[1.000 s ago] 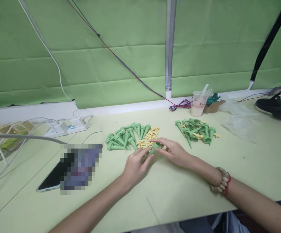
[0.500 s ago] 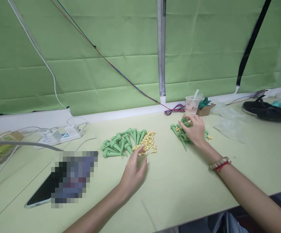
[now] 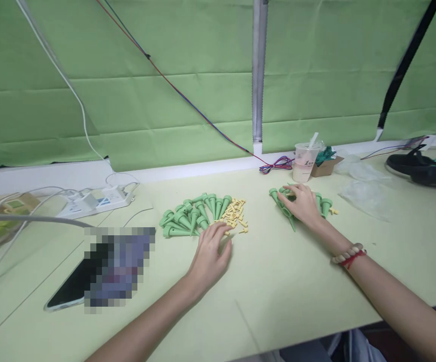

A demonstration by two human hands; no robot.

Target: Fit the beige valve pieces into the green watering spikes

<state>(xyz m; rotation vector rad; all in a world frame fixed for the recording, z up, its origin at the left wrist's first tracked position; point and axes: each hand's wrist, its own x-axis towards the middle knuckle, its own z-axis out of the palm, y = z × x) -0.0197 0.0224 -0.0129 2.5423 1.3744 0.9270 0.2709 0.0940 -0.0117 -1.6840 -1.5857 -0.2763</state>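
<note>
My left hand (image 3: 210,252) hovers at the near edge of a scatter of small yellow plastic valve pieces (image 3: 237,211), thumb and fingers apart, with nothing visible in it. Just left of these lies a heap of green plastic watering spikes (image 3: 182,219), hollow cones with wide collars. My right hand (image 3: 301,203) is over a second group of green spikes (image 3: 326,205), its thumb and fingers curled around a green spike (image 3: 286,192) that it partly hides. A few yellow pieces (image 3: 334,211) show beside this group.
A phone (image 3: 78,279) lies left, near a power strip (image 3: 97,201) with plugs and cables. Behind my right hand stand a plastic drink cup (image 3: 303,163) and a small cardboard box (image 3: 326,167). Clear plastic bags (image 3: 364,198) and a black sandal-like item (image 3: 421,171) lie right.
The view has shifted slightly. My right hand has lowered toward the spikes, and the spike whose open collar faced up now shows less. My left hand stays by the yellow pieces.
</note>
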